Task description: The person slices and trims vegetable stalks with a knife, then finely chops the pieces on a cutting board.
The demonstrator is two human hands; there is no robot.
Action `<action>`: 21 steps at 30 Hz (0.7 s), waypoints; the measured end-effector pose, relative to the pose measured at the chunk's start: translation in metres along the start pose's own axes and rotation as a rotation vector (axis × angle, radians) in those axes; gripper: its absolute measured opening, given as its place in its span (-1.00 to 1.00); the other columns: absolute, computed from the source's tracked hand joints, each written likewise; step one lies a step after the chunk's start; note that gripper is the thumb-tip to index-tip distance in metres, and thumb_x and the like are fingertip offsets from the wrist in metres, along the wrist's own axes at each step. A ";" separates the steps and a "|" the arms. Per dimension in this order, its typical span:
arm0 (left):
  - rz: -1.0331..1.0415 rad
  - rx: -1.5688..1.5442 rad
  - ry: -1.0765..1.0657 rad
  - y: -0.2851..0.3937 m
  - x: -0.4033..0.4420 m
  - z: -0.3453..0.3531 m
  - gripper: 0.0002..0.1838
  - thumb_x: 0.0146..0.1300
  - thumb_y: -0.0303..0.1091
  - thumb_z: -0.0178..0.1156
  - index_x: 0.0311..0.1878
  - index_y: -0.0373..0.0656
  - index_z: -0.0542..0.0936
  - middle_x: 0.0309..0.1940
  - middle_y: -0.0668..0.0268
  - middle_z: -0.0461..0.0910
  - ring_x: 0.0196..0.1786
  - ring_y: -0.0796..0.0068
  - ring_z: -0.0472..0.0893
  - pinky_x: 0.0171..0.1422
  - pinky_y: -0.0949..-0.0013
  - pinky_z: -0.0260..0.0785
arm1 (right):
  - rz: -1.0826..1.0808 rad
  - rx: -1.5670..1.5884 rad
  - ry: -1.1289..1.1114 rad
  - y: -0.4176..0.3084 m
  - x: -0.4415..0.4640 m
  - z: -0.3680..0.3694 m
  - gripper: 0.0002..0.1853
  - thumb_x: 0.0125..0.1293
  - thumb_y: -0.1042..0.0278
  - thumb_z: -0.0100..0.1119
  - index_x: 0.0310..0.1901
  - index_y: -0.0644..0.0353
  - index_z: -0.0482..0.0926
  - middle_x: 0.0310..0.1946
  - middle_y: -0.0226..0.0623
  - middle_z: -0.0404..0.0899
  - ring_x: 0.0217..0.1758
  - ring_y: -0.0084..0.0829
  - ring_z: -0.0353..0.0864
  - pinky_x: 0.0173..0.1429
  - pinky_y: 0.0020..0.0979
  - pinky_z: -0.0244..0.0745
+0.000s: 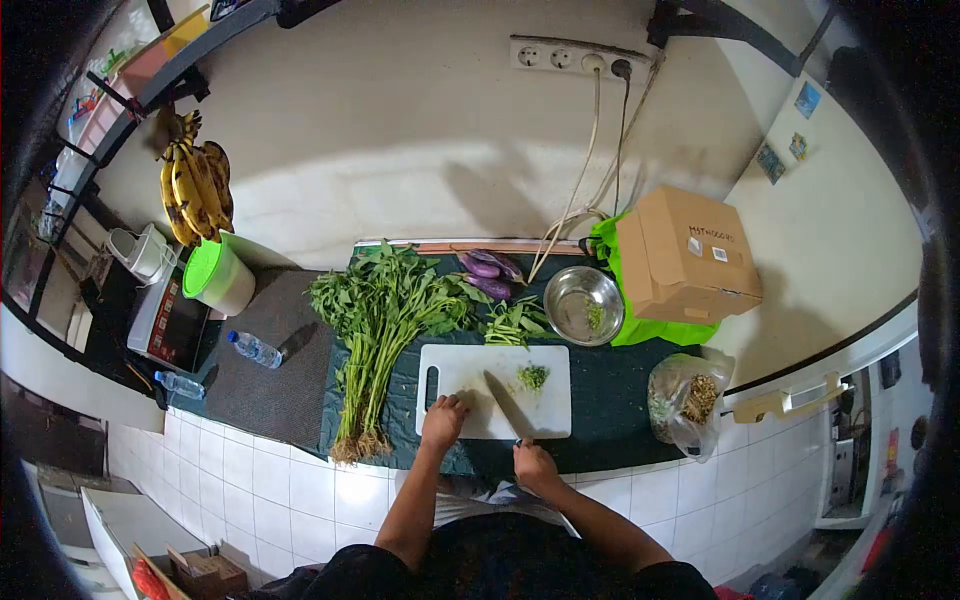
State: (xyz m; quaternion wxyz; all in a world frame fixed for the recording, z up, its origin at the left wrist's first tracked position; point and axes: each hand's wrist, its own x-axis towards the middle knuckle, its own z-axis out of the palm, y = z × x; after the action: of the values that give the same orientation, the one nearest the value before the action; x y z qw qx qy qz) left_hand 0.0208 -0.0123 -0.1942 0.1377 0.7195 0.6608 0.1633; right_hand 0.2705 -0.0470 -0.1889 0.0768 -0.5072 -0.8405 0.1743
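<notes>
A white cutting board lies on the dark green cloth. My right hand grips a knife by its handle at the board's near edge, and the blade points away across the board. Just past the blade is a small heap of chopped green vegetable. My left hand rests at the near left of the board, beside the handle slot, with its fingers curled down; anything under them is hidden. Some cut green stems lie behind the board.
A big bunch of leafy greens with roots lies left of the board. Purple eggplants and a steel bowl sit behind. At right are a cardboard box and a plastic bag. A water bottle stands left.
</notes>
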 end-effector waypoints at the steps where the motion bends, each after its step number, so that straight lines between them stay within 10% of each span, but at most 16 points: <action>1: -0.005 0.011 -0.020 -0.003 -0.001 0.002 -0.80 0.29 -0.26 0.11 -0.14 -0.08 0.64 -0.12 0.18 0.61 -0.04 0.06 0.56 0.05 0.06 0.48 | 0.000 0.002 0.000 -0.003 0.001 -0.002 -0.63 0.49 0.18 -0.05 -0.16 0.45 0.42 -0.67 -0.17 0.51 -0.58 -0.09 0.62 -0.48 -0.18 0.55; 3: -0.015 0.012 0.006 -0.005 -0.002 0.005 -0.81 0.26 -0.25 0.15 -0.16 -0.08 0.65 -0.13 0.22 0.60 -0.02 0.10 0.55 0.07 0.08 0.46 | 0.186 0.041 -0.145 -0.007 0.003 -0.003 -0.59 0.48 0.10 -0.03 -0.12 0.43 0.42 -0.51 0.08 0.63 -0.44 -0.01 0.71 -0.37 -0.14 0.63; 21: -0.083 -0.028 0.034 0.002 0.000 -0.003 -0.79 0.27 -0.34 0.08 -0.06 -0.16 0.50 -0.14 0.16 0.59 0.00 0.05 0.52 0.08 0.01 0.33 | 0.185 -0.003 -0.053 -0.004 0.001 0.015 -0.64 0.46 0.11 0.01 -0.14 0.34 0.41 -0.61 -0.12 0.61 -0.50 -0.11 0.70 -0.43 -0.18 0.63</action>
State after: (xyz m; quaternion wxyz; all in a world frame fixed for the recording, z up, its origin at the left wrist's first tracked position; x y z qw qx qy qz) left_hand 0.0214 -0.0127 -0.1904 0.1433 0.6865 0.6901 0.1788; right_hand 0.2620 -0.0506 -0.2013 0.0373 -0.5780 -0.7920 0.1927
